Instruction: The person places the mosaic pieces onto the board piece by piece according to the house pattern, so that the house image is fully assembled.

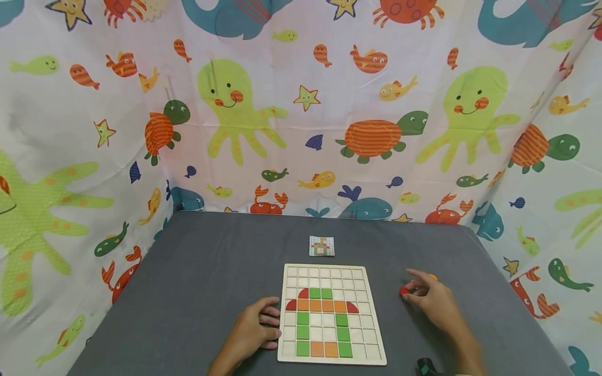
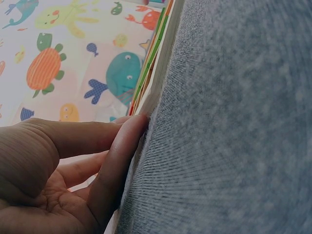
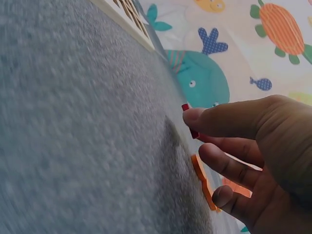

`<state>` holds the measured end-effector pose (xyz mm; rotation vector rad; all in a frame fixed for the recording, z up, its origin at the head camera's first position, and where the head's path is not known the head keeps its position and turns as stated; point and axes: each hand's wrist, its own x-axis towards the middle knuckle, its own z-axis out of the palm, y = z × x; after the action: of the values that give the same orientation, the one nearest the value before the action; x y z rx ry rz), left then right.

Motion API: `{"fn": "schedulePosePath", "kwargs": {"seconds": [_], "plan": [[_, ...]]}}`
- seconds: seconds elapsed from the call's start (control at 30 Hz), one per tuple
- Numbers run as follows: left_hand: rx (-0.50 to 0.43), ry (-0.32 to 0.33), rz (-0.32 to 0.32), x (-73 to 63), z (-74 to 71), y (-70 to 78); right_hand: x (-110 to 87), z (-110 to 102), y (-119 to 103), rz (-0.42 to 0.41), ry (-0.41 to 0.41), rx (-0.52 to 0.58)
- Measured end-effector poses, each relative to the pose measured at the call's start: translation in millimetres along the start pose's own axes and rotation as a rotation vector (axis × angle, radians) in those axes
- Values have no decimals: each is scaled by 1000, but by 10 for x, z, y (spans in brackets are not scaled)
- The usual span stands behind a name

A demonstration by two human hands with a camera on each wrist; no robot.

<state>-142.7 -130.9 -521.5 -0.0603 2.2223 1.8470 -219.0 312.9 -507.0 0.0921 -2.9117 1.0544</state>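
My right hand (image 1: 430, 300) pinches a small red piece (image 3: 190, 122) between thumb and finger, just over the grey table to the right of the board. Orange pieces (image 3: 202, 180) lie on the cloth beneath its other fingers. A pale wooden grid board (image 1: 371, 324) lies at the middle of the table. On it, red quarter-round pieces (image 1: 291, 305), orange squares (image 1: 327, 305) and green squares (image 1: 303, 332) form a house-like pattern. My left hand (image 1: 254, 326) rests against the board's left edge, its fingertips touching the rim (image 2: 153, 87).
Behind the board lies a small printed card (image 1: 322, 246) with a coloured grid pattern. A black object with a green patch (image 1: 425, 366) shows at the bottom, beside the right forearm. A curtain with sea animals (image 1: 301, 125) hangs around the grey table (image 1: 211, 261).
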Motion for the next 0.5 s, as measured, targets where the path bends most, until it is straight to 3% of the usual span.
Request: {"fn": "schedulePosePath", "kwargs": {"seconds": [0.5], "plan": [[-30, -26, 33, -15, -10, -29, 33, 214, -268, -99, 37, 88]]}}
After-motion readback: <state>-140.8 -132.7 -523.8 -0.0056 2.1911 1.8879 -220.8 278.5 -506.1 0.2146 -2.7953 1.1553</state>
